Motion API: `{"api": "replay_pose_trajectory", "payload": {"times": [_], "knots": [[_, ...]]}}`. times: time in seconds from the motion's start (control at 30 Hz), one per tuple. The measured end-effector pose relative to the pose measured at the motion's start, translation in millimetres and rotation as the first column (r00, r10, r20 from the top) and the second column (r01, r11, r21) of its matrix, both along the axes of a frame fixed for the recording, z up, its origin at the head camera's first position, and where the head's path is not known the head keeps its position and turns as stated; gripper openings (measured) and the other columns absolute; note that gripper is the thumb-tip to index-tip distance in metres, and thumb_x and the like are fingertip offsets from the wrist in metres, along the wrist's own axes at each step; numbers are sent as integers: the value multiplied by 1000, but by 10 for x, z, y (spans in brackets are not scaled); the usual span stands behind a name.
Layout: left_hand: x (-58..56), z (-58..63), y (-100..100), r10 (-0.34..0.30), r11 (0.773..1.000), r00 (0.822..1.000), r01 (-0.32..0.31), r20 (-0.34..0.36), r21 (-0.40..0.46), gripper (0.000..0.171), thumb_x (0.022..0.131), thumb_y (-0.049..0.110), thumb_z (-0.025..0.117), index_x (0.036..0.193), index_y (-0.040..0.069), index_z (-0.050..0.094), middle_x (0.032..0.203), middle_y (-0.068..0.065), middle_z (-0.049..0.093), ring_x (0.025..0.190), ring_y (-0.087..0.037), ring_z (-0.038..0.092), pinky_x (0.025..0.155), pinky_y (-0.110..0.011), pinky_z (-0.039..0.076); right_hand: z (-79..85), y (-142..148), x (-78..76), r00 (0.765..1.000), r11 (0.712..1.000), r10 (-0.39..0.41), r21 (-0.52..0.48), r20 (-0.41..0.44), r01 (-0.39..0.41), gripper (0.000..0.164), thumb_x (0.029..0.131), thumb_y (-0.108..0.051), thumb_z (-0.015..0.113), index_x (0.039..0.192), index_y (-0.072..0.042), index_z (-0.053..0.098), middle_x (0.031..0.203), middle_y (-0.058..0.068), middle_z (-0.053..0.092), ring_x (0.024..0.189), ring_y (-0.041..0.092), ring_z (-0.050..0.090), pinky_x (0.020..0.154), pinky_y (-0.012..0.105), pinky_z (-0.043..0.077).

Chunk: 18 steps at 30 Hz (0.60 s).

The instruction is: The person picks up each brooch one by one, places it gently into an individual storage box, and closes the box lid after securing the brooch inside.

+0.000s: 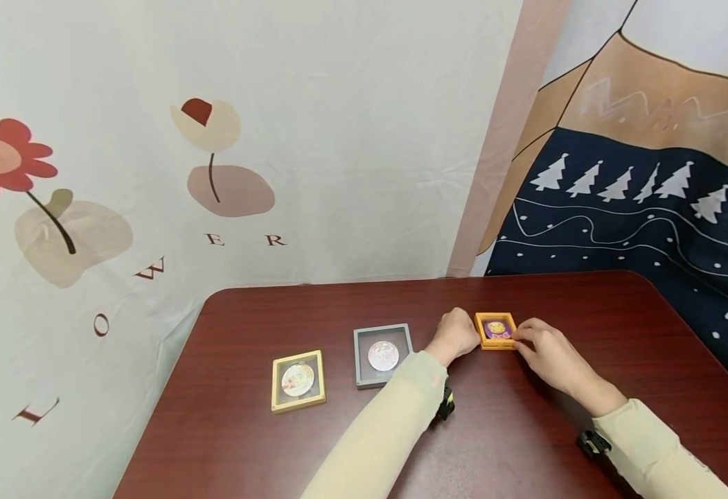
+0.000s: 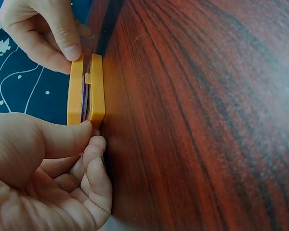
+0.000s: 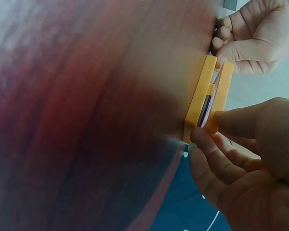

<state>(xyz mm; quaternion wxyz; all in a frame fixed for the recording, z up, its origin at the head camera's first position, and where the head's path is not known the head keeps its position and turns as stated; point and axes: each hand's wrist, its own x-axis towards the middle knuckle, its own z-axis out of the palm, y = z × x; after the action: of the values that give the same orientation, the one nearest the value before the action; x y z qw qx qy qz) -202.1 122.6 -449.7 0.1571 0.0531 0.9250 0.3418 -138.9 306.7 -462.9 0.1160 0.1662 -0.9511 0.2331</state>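
Observation:
A small orange square display case [image 1: 496, 331] with a purple and yellow badge in its window lies near the back of the table. Seen edge-on in the left wrist view, its two orange halves [image 2: 98, 91] stand slightly apart, with the badge's thin edge in the gap. My left hand [image 1: 456, 335] is at the case's left side, its thumb [image 2: 70, 139] on the edge by the gap and the fingers curled beneath. From the right side, my right hand [image 1: 551, 352] pinches the case, thumb [image 3: 238, 121] against the upper half and fingertips at the gap.
A grey-framed case [image 1: 366, 381] with a round pale badge lies left of my left forearm, partly covered by the sleeve. Farther left is a yellow-framed case [image 1: 298, 407] with another round badge. Behind the dark red table [image 1: 245, 443] hangs a printed cloth [image 1: 351, 173].

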Motion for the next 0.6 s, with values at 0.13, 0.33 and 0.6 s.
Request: {"api": "replay_pose_trajectory", "payload": {"times": [0.13,0.33,0.6], "knots": [[1,-4,3,8,1000,1000,-8,26,18,45,89,4,72,54,13,46,52,3,35,52,-13,38,53,-26,36,-3,7,-6,1000,1000,12,9,-13,-12,11,86,7,79,96,3,77,99,12,66,86,27,65,78,49,57],[-39,-73,13,17,998,998,-21,63,58,42,90,8,67,53,12,46,52,2,37,46,-15,37,48,-28,33,24,27,-14,1000,1000,-10,-11,-17,9,7,88,4,78,94,2,77,97,11,69,87,29,67,78,52,57],[13,-22,-26,16,997,998,-21,65,78,36,86,18,77,59,9,56,58,1,47,57,-16,45,60,-27,42,61,40,-25,991,996,-85,-9,104,87,11,94,-3,76,99,6,78,96,20,76,86,31,72,76,53,59]]}}
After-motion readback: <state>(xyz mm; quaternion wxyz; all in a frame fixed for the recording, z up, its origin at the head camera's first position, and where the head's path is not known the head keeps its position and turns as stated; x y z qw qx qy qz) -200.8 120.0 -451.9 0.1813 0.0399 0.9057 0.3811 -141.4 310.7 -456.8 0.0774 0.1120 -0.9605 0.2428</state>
